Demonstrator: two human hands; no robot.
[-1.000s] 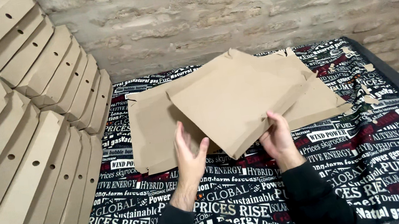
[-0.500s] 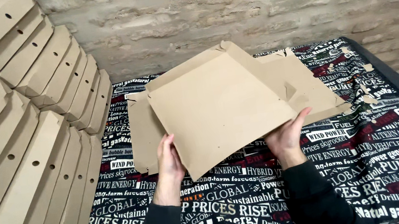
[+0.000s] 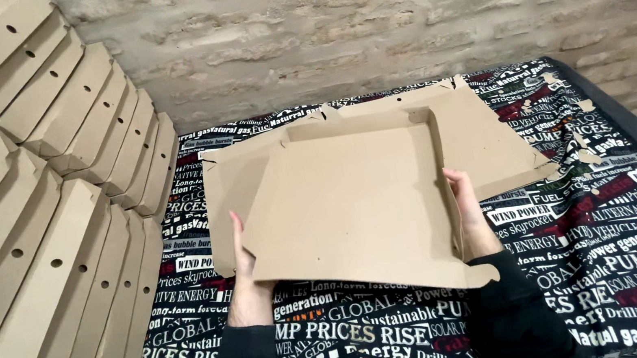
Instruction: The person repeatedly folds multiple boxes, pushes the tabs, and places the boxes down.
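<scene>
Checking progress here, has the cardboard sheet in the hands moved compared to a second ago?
Yes. The cardboard sheet has swung toward the person, with its side flaps raised, over the flat stack.

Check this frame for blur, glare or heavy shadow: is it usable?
Head view: sharp, evenly lit, no glare; the cardboard sheet casts only a soft shadow on the printed cloth; both hands, left and right, are crisp; stacked boxes bend slightly near the edge.
</scene>
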